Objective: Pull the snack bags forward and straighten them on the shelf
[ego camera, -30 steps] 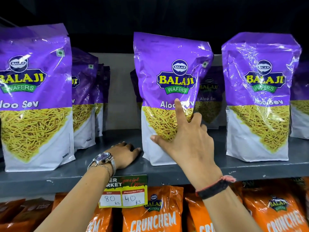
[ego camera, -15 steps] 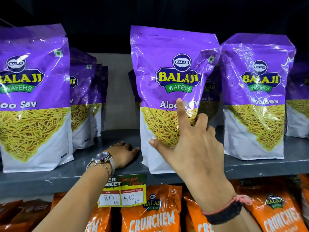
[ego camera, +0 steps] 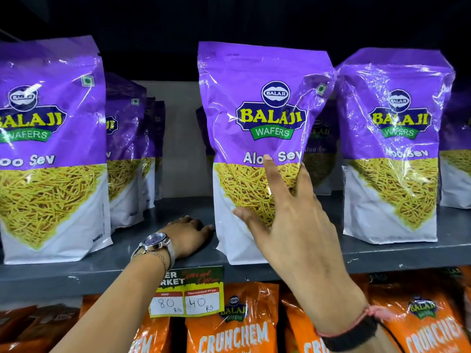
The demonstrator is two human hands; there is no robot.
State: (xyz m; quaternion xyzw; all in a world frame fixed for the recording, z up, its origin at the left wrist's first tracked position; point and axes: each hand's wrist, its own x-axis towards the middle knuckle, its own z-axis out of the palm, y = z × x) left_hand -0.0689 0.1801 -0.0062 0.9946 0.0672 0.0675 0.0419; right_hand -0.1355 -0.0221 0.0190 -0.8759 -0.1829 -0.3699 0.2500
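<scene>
You face a grey metal shelf, pale back wall behind it, darkness above it, price tag on its front edge.

Left of the middle bag a bare strip of shelf runs back to the rear wall, partly taken at the front by the left hand lying flat beside the bag's base. The right hand covers its lower front. To its right the next bag presses against its upper corner, with only a narrow gap lower down, where another bag stands behind.
</scene>
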